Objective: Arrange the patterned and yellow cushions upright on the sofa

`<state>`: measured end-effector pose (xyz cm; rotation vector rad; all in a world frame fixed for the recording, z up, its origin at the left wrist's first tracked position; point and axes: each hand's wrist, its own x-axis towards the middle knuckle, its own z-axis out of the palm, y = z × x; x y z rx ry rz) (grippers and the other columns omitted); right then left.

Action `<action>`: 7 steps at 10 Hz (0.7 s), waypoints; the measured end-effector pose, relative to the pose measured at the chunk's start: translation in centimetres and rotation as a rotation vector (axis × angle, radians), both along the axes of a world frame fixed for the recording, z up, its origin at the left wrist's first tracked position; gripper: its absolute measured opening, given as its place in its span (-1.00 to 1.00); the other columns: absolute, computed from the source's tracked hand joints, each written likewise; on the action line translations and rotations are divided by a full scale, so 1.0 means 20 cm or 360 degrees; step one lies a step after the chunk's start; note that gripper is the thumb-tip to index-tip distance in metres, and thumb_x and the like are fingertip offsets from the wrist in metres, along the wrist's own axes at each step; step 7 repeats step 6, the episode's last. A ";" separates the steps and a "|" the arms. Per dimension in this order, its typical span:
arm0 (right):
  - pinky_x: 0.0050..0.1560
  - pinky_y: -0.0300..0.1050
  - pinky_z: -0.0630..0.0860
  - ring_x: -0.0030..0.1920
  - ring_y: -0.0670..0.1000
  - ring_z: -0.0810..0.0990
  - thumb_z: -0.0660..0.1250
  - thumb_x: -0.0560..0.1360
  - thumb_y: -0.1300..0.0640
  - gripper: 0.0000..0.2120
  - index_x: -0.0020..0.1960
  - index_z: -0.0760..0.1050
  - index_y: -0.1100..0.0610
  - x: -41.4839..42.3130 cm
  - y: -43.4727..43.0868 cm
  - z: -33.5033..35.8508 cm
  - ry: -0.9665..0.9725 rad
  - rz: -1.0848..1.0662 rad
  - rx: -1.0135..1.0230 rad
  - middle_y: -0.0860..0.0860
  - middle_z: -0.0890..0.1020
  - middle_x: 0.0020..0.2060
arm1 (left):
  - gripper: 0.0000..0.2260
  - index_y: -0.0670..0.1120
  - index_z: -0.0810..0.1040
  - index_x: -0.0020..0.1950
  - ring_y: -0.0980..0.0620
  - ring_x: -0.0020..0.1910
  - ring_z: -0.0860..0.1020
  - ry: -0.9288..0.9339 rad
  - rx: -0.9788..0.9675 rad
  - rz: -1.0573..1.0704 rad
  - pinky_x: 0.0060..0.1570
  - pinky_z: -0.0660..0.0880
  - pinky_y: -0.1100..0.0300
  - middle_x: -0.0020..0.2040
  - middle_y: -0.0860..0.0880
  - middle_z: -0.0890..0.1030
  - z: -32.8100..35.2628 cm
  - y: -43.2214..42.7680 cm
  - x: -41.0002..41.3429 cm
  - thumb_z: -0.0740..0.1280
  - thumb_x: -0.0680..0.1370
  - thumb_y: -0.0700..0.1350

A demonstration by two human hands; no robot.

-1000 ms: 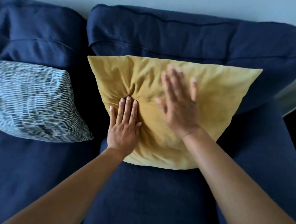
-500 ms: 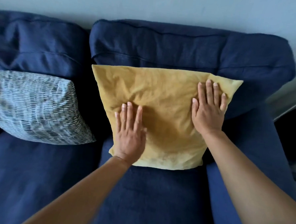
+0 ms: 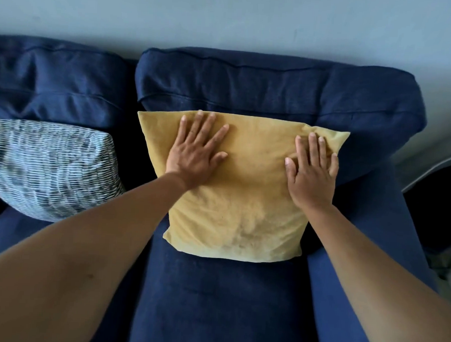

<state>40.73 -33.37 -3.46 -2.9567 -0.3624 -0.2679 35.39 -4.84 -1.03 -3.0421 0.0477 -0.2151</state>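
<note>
Both hands flat on the yellow cushion

The left hand (image 3: 194, 154) and right hand (image 3: 312, 172) press open-palmed, grasping nothing, on the yellow cushion (image 3: 244, 198), which leans against the sofa (image 3: 275, 87) back; the patterned cushion (image 3: 49, 169) stands left of the left hand.

I see the yellow cushion (image 3: 244, 195) standing upright on the navy sofa (image 3: 220, 296), leaning against the right back pillow, its face creased. The patterned cushion (image 3: 49, 169), blue-and-white striped, leans upright against the left back pillow, apart from the yellow one.
</note>
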 end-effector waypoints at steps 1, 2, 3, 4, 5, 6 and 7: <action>0.56 0.16 -0.23 0.63 0.04 -0.14 -0.22 0.67 -0.21 -0.41 0.65 -0.04 -0.04 -0.01 -0.01 0.01 0.0050 -0.0013 -0.0014 0.02 -0.05 0.65 | -0.38 0.09 -0.07 0.66 -0.14 0.64 -0.16 -0.0002 -0.0025 0.0218 0.54 -0.35 -0.16 0.68 -0.10 -0.05 0.01 0.05 -0.03 -0.27 0.63 0.30; 0.55 0.16 -0.23 0.63 0.05 -0.15 -0.22 0.67 -0.20 -0.41 0.65 -0.05 -0.01 -0.03 0.01 0.04 0.0066 -0.0025 0.0012 0.04 -0.05 0.65 | -0.35 0.08 -0.08 0.66 -0.14 0.64 -0.17 0.0026 -0.0020 0.0261 0.51 -0.40 -0.15 0.68 -0.10 -0.04 0.03 0.02 -0.06 -0.30 0.62 0.30; 0.56 0.18 -0.21 0.63 0.07 -0.14 -0.19 0.68 -0.18 -0.41 0.65 -0.03 0.01 -0.06 0.01 0.08 0.0109 -0.0040 0.0037 0.06 -0.04 0.65 | -0.35 0.08 -0.06 0.67 -0.13 0.64 -0.15 0.0060 -0.0059 0.0278 0.48 -0.47 -0.11 0.67 -0.09 0.02 0.06 0.00 -0.08 -0.29 0.61 0.30; 0.57 0.21 -0.14 0.63 0.10 -0.09 -0.14 0.67 -0.18 -0.40 0.64 0.02 0.05 -0.07 0.01 0.13 0.0128 -0.0025 0.0062 0.10 0.02 0.64 | -0.34 0.06 -0.06 0.67 -0.12 0.64 -0.17 0.0073 -0.0104 0.0300 0.51 -0.41 -0.13 0.67 -0.10 0.01 0.10 -0.01 -0.12 -0.28 0.61 0.31; 0.52 0.25 0.00 0.62 0.15 0.05 -0.03 0.68 -0.14 -0.43 0.62 0.12 0.10 -0.12 0.02 0.26 0.0041 0.0018 0.0183 0.15 0.15 0.61 | -0.34 0.03 -0.08 0.67 -0.12 0.64 -0.20 0.0100 -0.0209 0.0325 0.53 -0.37 -0.14 0.67 -0.13 -0.03 0.16 -0.03 -0.18 -0.21 0.63 0.31; 0.49 0.23 0.05 0.61 0.14 0.08 0.04 0.69 -0.08 -0.46 0.60 0.18 0.11 -0.19 0.04 0.43 -0.0085 0.0005 0.0347 0.15 0.16 0.61 | -0.35 -0.02 -0.04 0.67 -0.14 0.64 -0.18 0.0033 -0.0228 0.0352 0.53 -0.36 -0.13 0.67 -0.15 -0.04 0.20 -0.06 -0.26 -0.13 0.65 0.29; 0.49 0.23 0.05 0.61 0.14 0.08 0.04 0.69 -0.08 -0.46 0.60 0.18 0.11 -0.19 0.04 0.43 -0.0085 0.0005 0.0347 0.15 0.16 0.61 | -0.35 -0.02 -0.04 0.67 -0.14 0.64 -0.18 0.0033 -0.0228 0.0352 0.53 -0.36 -0.13 0.67 -0.15 -0.04 0.20 -0.06 -0.26 -0.13 0.65 0.29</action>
